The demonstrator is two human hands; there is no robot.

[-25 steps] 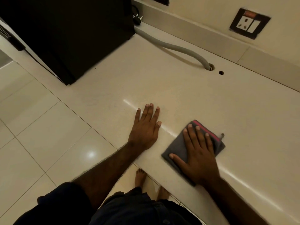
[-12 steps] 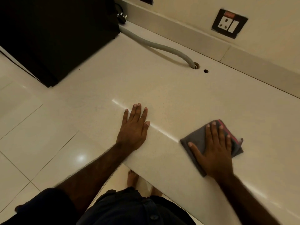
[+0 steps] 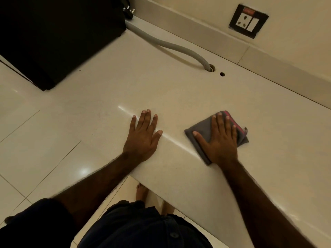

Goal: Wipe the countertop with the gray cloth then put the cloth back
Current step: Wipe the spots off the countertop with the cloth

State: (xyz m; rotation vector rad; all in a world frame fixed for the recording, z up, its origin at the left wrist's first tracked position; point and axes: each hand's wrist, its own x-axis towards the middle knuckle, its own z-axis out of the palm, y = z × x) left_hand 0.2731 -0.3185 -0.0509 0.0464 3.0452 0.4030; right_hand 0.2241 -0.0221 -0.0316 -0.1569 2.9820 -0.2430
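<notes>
The gray cloth (image 3: 200, 129), folded and edged with a pink stripe, lies on the pale countertop (image 3: 161, 83) near its front edge. My right hand (image 3: 220, 142) presses flat on top of it with fingers spread, covering most of it. My left hand (image 3: 143, 135) rests flat on the bare counter to the left of the cloth, palm down, holding nothing.
A large black appliance (image 3: 59, 33) stands at the counter's far left. A gray corrugated hose (image 3: 179, 48) runs from behind it into a counter hole, beside a smaller hole (image 3: 222, 74). A wall socket (image 3: 248, 23) sits above the backsplash. Glossy floor tiles (image 3: 35, 140) lie left.
My right hand slid the cloth to the right along the counter, then a little back left and away from the front edge. My left hand stayed planted.
</notes>
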